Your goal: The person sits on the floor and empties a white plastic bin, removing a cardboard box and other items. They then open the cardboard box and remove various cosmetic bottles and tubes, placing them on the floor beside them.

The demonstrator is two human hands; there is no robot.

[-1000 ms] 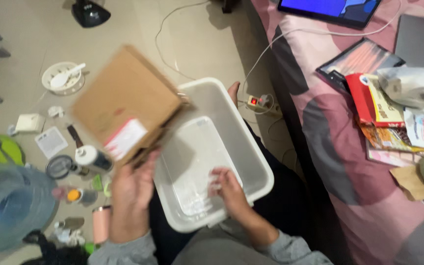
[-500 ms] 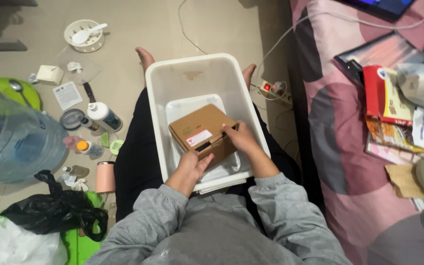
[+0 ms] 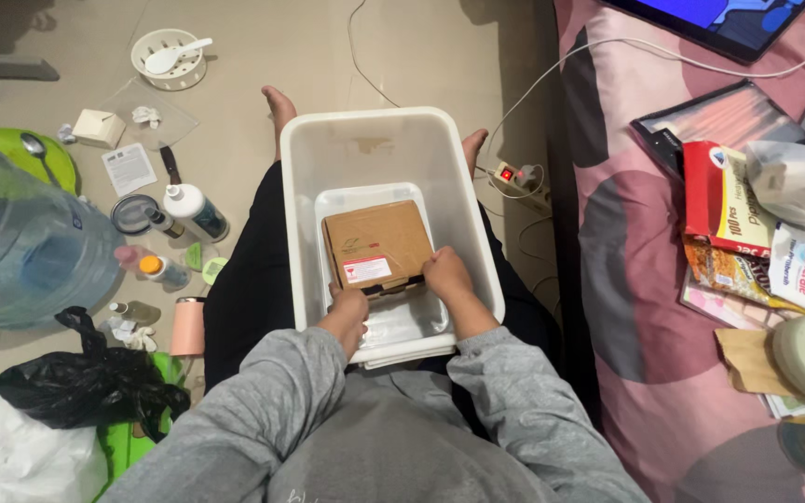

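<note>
While a white plastic bin [image 3: 328,168] is rested on the lap, a brown cardboard box [image 3: 376,244] is held flat inside it, its near edge gripped by the closed fingers of the left hand [image 3: 347,305] and right hand [image 3: 446,275].

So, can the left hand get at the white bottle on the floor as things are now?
Probably yes: the left hand grips the cardboard box inside the white bin, but only open floor separates it from the white bottle.

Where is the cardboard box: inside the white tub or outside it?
Inside. The cardboard box lies flat within the white tub walls, with the left hand and right hand at its near edge.
</note>
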